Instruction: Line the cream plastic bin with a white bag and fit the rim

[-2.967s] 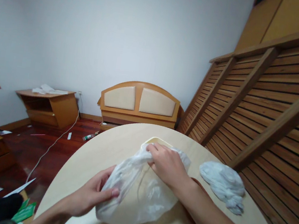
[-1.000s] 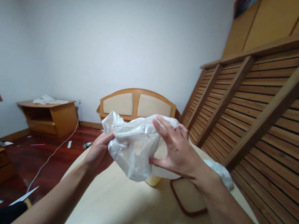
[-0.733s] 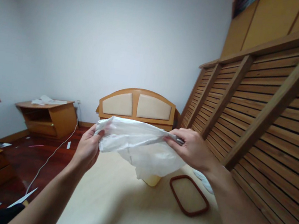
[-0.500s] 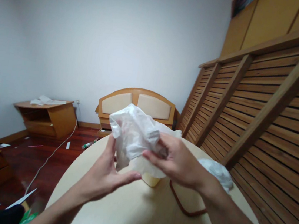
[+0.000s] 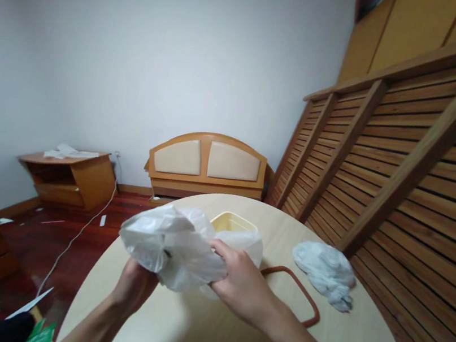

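Note:
A crumpled white plastic bag (image 5: pixel 178 246) is stretched between my two hands above the round table. My left hand (image 5: pixel 134 285) holds its lower left part from below, with the fingertips hidden behind the plastic. At the bag's right side, my right hand (image 5: pixel 239 270) is closed on the film, thumb on top. Just behind the bag stands a pale yellow plastic bin (image 5: pixel 234 222), its near side mostly covered by the white film. To the right of my right hand, a reddish-brown rounded frame (image 5: pixel 300 287) lies flat on the table, partly hidden by my forearm.
On the right of the round table (image 5: pixel 280 224) lies a bundle of white plastic bags (image 5: pixel 324 271). Slatted wooden panels (image 5: pixel 381 177) lean along the right. A headboard (image 5: pixel 208 159) stands beyond the table, and a low cabinet (image 5: pixel 77 177) is at the left.
The bag has come down and to the left, its bunched end turning toward me. My left hand has gone from spread fingers to gripping beneath it. The yellow bin's rim now shows.

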Tool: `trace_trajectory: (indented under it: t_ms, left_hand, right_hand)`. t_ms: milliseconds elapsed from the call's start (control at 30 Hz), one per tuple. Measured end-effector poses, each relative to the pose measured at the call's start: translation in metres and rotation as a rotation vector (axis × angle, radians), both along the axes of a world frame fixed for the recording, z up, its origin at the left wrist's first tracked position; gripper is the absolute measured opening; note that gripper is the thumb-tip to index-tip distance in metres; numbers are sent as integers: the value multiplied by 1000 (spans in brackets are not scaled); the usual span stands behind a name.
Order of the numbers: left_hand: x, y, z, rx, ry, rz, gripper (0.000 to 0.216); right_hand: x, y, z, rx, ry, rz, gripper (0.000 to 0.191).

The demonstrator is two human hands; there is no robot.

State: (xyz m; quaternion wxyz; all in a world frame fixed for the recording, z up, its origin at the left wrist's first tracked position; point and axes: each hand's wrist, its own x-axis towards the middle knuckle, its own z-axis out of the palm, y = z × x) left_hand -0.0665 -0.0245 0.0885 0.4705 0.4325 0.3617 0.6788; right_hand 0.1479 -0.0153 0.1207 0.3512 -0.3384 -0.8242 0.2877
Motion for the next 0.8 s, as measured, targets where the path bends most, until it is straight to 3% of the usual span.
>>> trace_trajectory:
  t_ms: [133, 233, 367, 500, 567, 667, 733, 800]
  left_hand:
    - [-9, 2, -24, 130, 153, 267, 54]
    - [-19, 4, -40, 115, 188, 307, 58]
    - [-38, 9, -55, -50, 127, 262, 57]
    - [-60, 15, -52, -193, -92, 209, 56]
    - [-65, 16, -48, -252, -41, 193, 61]
    - [-60, 18, -48, -382, 314, 77, 71]
    - [-49, 20, -52, -399, 567, -93, 77]
    - [-36, 22, -58, -316, 751, -305, 74]
  right_hand:
    - [-2, 2, -14, -212, 241, 23, 40]
    - [5, -1, -25, -284, 99, 181, 49]
    - [18, -11, -40, -154, -308, 278, 60]
    - [26, -21, -56, -14, -458, 228, 62]
    - [26, -25, -64, 58, -516, 288, 61]
    - [21, -24, -80, 242, -577, 343, 66]
    - [18, -18, -91, 328, -570, 320, 88]
    - [16, -7, -102, 347, -562, 267, 113]
